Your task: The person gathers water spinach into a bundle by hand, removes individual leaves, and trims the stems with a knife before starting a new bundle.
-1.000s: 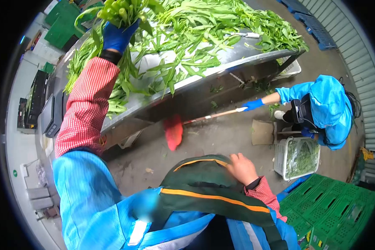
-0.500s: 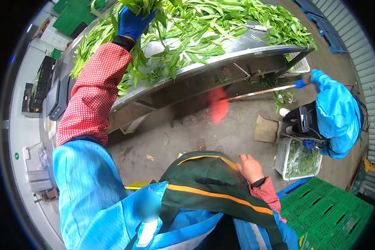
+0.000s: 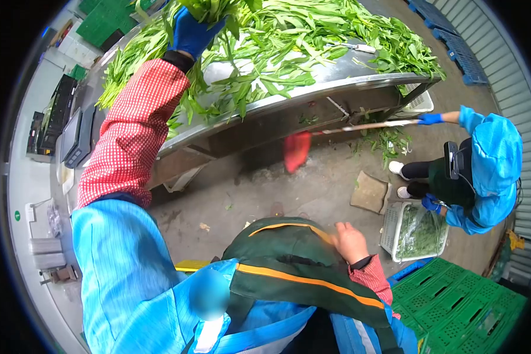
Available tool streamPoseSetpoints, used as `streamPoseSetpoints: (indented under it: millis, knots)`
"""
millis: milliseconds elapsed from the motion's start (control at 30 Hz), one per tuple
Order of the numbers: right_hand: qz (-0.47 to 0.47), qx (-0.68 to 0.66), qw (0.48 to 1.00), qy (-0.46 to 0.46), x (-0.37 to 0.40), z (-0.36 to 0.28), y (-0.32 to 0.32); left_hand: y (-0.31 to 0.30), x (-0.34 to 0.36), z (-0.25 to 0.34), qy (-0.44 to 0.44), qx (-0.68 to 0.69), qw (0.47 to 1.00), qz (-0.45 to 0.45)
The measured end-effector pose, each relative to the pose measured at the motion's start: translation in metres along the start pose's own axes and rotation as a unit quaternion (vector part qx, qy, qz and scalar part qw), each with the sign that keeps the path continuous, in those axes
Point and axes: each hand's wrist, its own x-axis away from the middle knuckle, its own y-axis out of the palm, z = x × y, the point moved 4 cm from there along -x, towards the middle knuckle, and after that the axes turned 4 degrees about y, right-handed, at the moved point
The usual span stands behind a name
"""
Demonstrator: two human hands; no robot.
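Observation:
My left hand (image 3: 196, 34), in a blue glove, is raised over the metal table (image 3: 330, 81) at the top of the view. Its fingers are closed round a bunch of long-leaved greens (image 3: 209, 10), cut off in part by the upper edge. Below the hand, more leafy greens (image 3: 277, 35) lie spread over the tabletop. My right hand (image 3: 349, 243) is bare and rests low beside the dark green apron (image 3: 277, 242), fingers partly bent against its edge. Whether it pinches the cloth is unclear. A small white-handled tool (image 3: 360, 47) lies among the leaves.
At the right a co-worker (image 3: 489, 159) in blue holds a long pole with a red head (image 3: 297, 151) over the floor. Near them are a white basket of greens (image 3: 416, 233) and a brown piece (image 3: 370, 192). Green crates (image 3: 460, 301) stand at the lower right. A scale (image 3: 79, 138) sits left.
The co-worker has shifted slightly right, and the red head of the pole has moved left. My left hand still holds the bunch; my right hand has barely moved.

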Motion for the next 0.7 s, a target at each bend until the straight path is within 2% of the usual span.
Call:
streamPoseSetpoints:
  millis: [133,167,200,400,433,533,700]
  knots:
    - [-0.011,0.0,1.0,-0.006,-0.002,-0.003,0.0,0.004,0.003,-0.004,-0.005,0.064,0.998,-0.006]
    - [-0.013,-0.002,1.0,-0.009,-0.002,-0.004,0.002,0.0,0.0,0.028,0.046,0.062,0.994,0.076]
    - [-0.014,-0.004,1.0,-0.011,-0.002,-0.005,0.003,0.0,0.001,0.024,0.053,0.027,0.997,0.054]
    - [-0.041,0.013,0.999,-0.014,-0.008,-0.012,0.008,0.0,0.014,0.016,0.054,0.061,0.994,0.073]
    - [-0.041,0.014,0.999,-0.018,-0.009,-0.013,0.007,-0.001,0.017,0.013,0.022,0.074,0.995,0.064]
    - [-0.031,0.017,0.999,-0.026,-0.014,-0.017,0.004,-0.01,0.026,-0.026,-0.009,0.001,1.0,0.004]
    - [-0.014,0.014,0.999,-0.026,-0.033,-0.025,0.0,-0.036,0.021,-0.017,0.021,-0.037,0.999,0.026]
